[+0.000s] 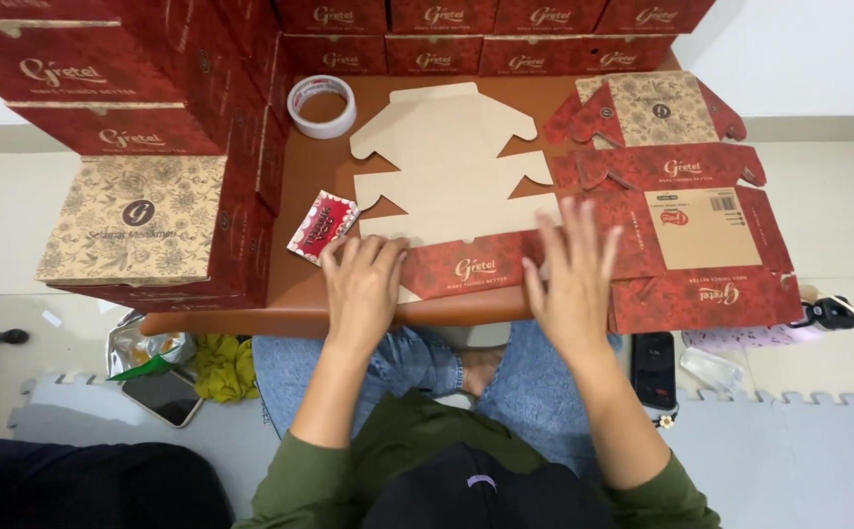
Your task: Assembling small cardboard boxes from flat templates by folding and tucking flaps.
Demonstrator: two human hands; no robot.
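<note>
Red and kraft-brown cardboard fills the centre of the frame: an unfolded box blank (451,186) lies plain side up on a low brown table (309,186), its nearest flap folded over to show a red patterned face. Both hands press flat on that fold, holding nothing. The left hand (361,279) rests at the flap's left end with fingers close together; the right hand (572,269) rests at its right end with fingers spread wide. To the right, touching the table's edge, a second box blank (682,211) lies printed side up, red with a tan panel. Assembled red boxes (143,127) are stacked at the upper left and in a row along the top; all are closed, so their contents cannot be seen. A roll of clear tape (321,106) sits near the top left of the table, and a small red packet (321,225) lies just left of the left hand. At the lower left, a phone (163,397) lies on the floor.
</note>
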